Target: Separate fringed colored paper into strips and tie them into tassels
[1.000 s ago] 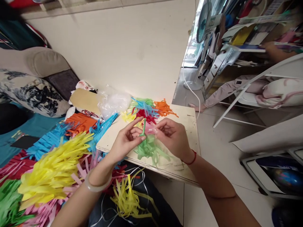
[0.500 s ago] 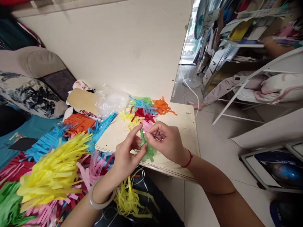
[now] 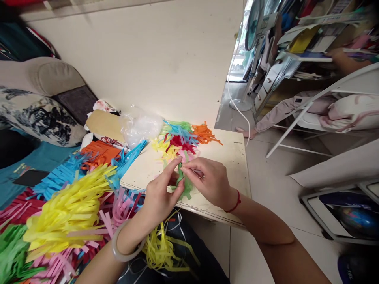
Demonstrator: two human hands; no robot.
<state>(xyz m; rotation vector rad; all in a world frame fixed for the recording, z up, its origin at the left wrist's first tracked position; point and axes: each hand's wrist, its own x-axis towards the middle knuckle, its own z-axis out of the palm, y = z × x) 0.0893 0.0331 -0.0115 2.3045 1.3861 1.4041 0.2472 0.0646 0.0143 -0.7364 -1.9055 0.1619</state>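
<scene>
A green paper tassel hangs fringed over the wooden board in front of me. My left hand grips its twisted upper part between thumb and fingers. Pinched at the same twist, from the right, is my right hand, its thumb and forefinger closed on the green paper. Just beyond the fingers lie finished-looking tassels in pink, red, yellow, blue and orange. More yellow strips and thin white ribbon rest on my lap.
Fringed paper in yellow, blue, orange, pink and green is heaped at the left. A clear plastic bag sits at the board's back left. A person's leg and a white chair are on the right.
My right hand has shifted slightly, its fingertips closing in on the green twist. The left hand keeps its hold, and the view has moved a little.
</scene>
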